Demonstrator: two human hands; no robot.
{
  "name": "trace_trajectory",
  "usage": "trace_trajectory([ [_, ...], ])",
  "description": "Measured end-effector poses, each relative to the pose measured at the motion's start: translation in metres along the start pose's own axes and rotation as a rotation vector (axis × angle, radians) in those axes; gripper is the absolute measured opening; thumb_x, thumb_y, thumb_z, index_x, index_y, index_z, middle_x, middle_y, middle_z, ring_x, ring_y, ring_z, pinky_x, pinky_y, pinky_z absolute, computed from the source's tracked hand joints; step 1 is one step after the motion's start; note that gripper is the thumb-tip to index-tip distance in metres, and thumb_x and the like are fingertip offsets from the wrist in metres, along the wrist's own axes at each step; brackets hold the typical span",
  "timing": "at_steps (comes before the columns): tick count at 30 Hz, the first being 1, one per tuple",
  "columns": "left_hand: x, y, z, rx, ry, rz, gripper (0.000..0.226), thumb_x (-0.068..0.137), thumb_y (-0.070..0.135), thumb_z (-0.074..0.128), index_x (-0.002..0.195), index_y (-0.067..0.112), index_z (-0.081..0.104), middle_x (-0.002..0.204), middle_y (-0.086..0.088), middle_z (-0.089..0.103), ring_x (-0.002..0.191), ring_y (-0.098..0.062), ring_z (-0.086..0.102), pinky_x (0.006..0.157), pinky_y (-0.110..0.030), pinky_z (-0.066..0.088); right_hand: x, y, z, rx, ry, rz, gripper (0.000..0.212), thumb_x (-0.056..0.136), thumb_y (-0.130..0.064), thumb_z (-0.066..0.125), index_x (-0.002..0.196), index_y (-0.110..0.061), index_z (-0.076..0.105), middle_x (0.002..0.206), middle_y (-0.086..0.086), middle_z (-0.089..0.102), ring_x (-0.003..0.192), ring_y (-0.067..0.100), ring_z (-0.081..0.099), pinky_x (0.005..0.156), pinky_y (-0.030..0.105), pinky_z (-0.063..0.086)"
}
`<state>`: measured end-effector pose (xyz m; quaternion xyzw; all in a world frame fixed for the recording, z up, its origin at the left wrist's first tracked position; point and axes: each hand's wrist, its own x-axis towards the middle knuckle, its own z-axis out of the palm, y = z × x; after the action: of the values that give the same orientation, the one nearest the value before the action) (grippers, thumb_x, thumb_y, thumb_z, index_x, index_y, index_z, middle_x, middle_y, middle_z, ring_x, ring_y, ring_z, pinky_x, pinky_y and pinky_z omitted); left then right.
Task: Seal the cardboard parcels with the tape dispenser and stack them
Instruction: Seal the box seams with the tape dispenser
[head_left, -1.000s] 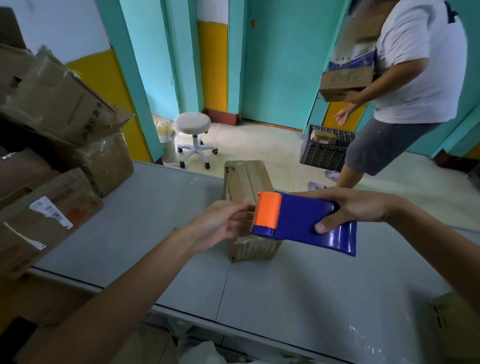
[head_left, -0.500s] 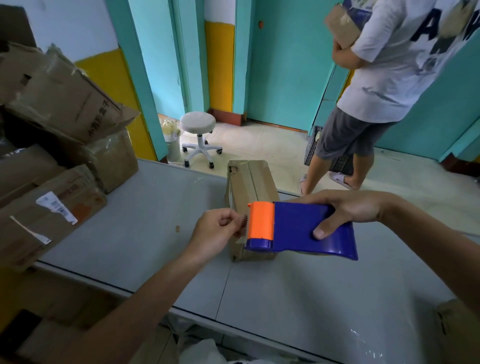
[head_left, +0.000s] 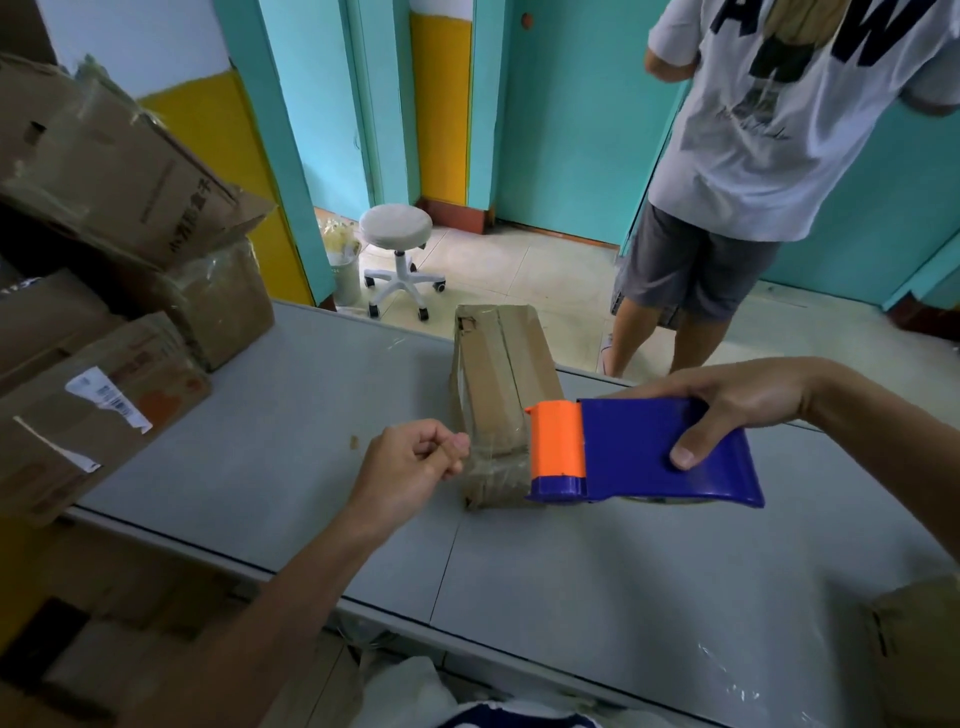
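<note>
We hold the blue and orange tape dispenser in our right grip. The thumb lies on its flat blue side and the fingers curl over its far edge. The orange end points left. The dispenser is up in the air, just in front of the near end of the brown parcel.

The parcel lies on the grey counter, with its long side going away from us. It looks crumpled and has a small hole at the far left corner of its top.

Our left grip is just left of the parcel's near end. Its fingers are curled, and the thumb and first finger pinch the end of a strip of clear tape. The tape runs from the pinch to the orange end, across the front of the parcel. We cannot tell if it touches the parcel.

On the left of the counter, bigger cardboard boxes are piled up. One more box peeks in at the near right corner. Behind the counter, a white round stool stands on the tile floor. Another person in a white shirt and grey shorts stands there too.
</note>
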<state>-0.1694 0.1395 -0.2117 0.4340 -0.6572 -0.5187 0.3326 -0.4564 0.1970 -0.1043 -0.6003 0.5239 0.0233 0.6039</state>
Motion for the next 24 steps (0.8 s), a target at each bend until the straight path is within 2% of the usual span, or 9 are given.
trace_trajectory([
  [3,0.001,-0.007,-0.001,0.026,0.019,-0.014,0.03,0.087,0.01,0.062,0.058,0.017,0.058,0.046,0.011,0.058,0.047,0.002,0.051,0.057,-0.011,0.042,-0.001,0.011,0.0,0.022,-0.002,0.02,0.072,0.067,-0.032,0.07,0.133,-0.025,0.042,0.112,-0.003,0.066,0.104,0.022,0.063,0.083,0.037,0.054],
  [8,0.012,-0.013,-0.005,0.108,0.038,-0.068,0.028,0.088,0.014,0.061,0.06,0.018,0.059,0.045,0.014,0.059,0.045,0.005,0.051,0.054,-0.008,0.039,-0.002,0.014,-0.009,-0.008,0.035,0.104,0.06,0.072,-0.021,0.065,0.127,-0.028,0.045,0.103,-0.011,0.069,0.097,0.014,0.066,0.074,0.028,0.054],
  [12,0.016,-0.016,0.0,0.066,0.018,-0.112,0.026,0.089,0.018,0.061,0.063,0.02,0.063,0.051,0.011,0.063,0.051,0.0,0.056,0.072,-0.029,0.047,0.0,0.014,-0.018,-0.007,0.041,0.156,0.062,0.07,-0.022,0.066,0.128,-0.026,0.045,0.1,-0.01,0.07,0.093,0.014,0.067,0.072,0.027,0.054],
  [14,0.014,-0.018,0.003,0.055,0.006,-0.131,0.026,0.088,0.023,0.063,0.062,0.02,0.065,0.053,0.009,0.064,0.053,-0.004,0.057,0.074,-0.034,0.05,0.0,0.014,-0.021,-0.026,0.026,0.171,0.064,0.068,-0.027,0.071,0.127,-0.027,0.046,0.101,-0.009,0.07,0.093,0.014,0.067,0.071,0.027,0.054],
  [17,0.011,-0.021,0.006,0.038,0.038,-0.157,0.032,0.08,0.037,0.07,0.055,0.018,0.065,0.051,0.005,0.063,0.052,-0.005,0.056,0.068,-0.028,0.047,0.005,0.015,-0.022,-0.045,0.015,0.188,0.067,0.062,-0.033,0.073,0.124,-0.029,0.048,0.101,-0.009,0.069,0.093,0.015,0.067,0.071,0.028,0.055],
  [20,0.009,-0.026,0.009,0.127,0.108,-0.17,0.03,0.081,0.03,0.07,0.055,0.018,0.063,0.047,0.008,0.061,0.048,0.0,0.054,0.056,-0.011,0.041,0.012,0.014,-0.024,-0.051,0.004,0.189,0.065,0.062,-0.033,0.073,0.122,-0.03,0.049,0.101,-0.009,0.069,0.094,0.014,0.067,0.072,0.028,0.055],
  [21,0.009,-0.027,0.011,0.147,0.111,-0.18,0.03,0.082,0.028,0.069,0.055,0.018,0.063,0.046,0.01,0.06,0.048,0.0,0.053,0.054,-0.01,0.039,0.014,0.013,-0.025,-0.062,0.0,0.194,0.066,0.06,-0.035,0.074,0.121,-0.032,0.049,0.102,-0.01,0.068,0.094,0.014,0.067,0.072,0.028,0.055],
  [24,0.013,-0.034,0.013,0.311,0.095,-0.22,0.038,0.083,0.04,0.065,0.052,0.02,0.059,0.045,0.007,0.053,0.05,-0.011,0.05,0.053,-0.023,0.034,0.018,0.01,-0.027,-0.079,0.009,0.212,0.058,0.064,-0.032,0.072,0.118,-0.036,0.051,0.102,-0.009,0.068,0.094,0.015,0.067,0.072,0.027,0.054],
])
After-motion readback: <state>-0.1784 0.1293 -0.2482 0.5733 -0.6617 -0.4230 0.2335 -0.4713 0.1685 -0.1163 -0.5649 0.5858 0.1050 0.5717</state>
